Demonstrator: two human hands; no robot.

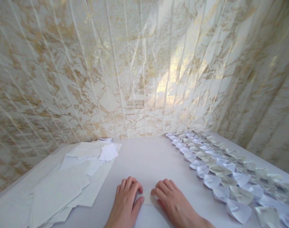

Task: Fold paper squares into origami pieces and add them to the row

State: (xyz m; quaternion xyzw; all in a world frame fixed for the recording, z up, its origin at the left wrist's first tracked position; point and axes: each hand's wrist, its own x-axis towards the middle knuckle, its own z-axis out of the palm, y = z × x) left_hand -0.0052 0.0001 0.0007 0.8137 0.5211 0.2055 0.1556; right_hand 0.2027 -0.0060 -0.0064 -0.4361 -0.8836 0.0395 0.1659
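A small piece of white paper [148, 199] lies flat on the table between my two hands, at the bottom middle of the head view. My left hand [127, 199] rests at its left side, fingers bent, with a gap between thumb and index finger and nothing visible between them. On the right side, my right hand [171, 199] has its curled fingers on the paper's edge, the thumb tucked beneath the index finger. Part of the sheet is hidden under the right fingers.
Loose white paper sheets [61, 186] overlap in a pile on the left of the white table [137, 158]. Rows of small folded paper pieces [212, 181], white and greyish, cover the right side. A patterned curtain [135, 79] hangs along the far edge.
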